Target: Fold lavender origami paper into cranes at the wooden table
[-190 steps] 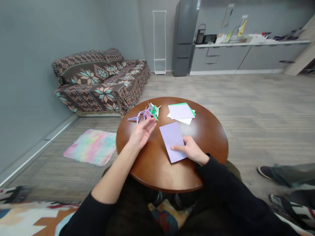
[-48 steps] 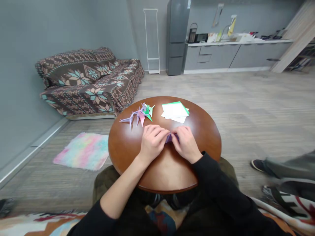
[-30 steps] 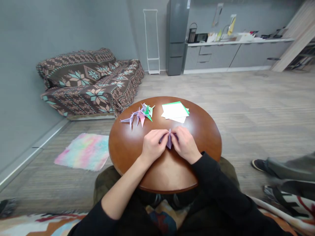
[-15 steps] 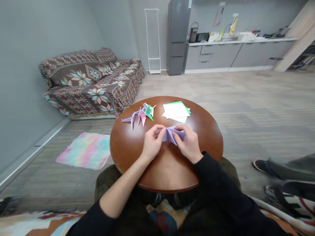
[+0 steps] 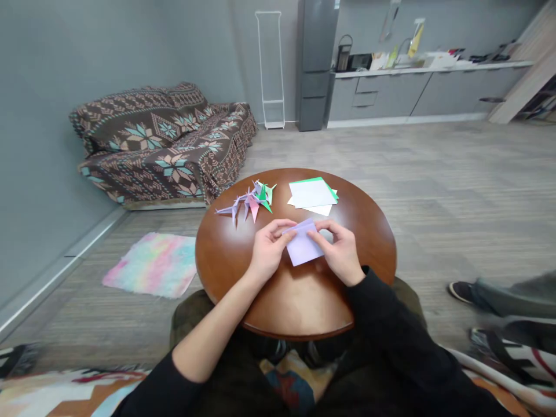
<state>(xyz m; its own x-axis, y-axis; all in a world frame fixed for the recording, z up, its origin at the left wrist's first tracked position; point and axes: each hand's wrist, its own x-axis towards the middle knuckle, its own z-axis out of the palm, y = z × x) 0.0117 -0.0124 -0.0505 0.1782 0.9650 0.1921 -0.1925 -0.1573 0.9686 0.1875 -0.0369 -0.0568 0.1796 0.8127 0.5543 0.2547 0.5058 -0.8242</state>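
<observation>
your left hand [image 5: 267, 253] and right hand [image 5: 341, 250] pinch opposite sides of the lilac paper [image 5: 304, 248], likely steadying its layers; loose sheets [image 5: 313, 193] lie beyond it.

The lilac origami paper [image 5: 303, 248], first a larger rectangle in the right hand [image 5: 341, 250] alone, then splayed in pointed folds, is now a small, flattened square; the left hand [image 5: 269, 246], empty at first, now pinches it too.

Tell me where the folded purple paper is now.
In the head view, the purple paper is just right of centre, held between left hand and right hand, over the brown table, nearer than the stacked sheets.
</observation>
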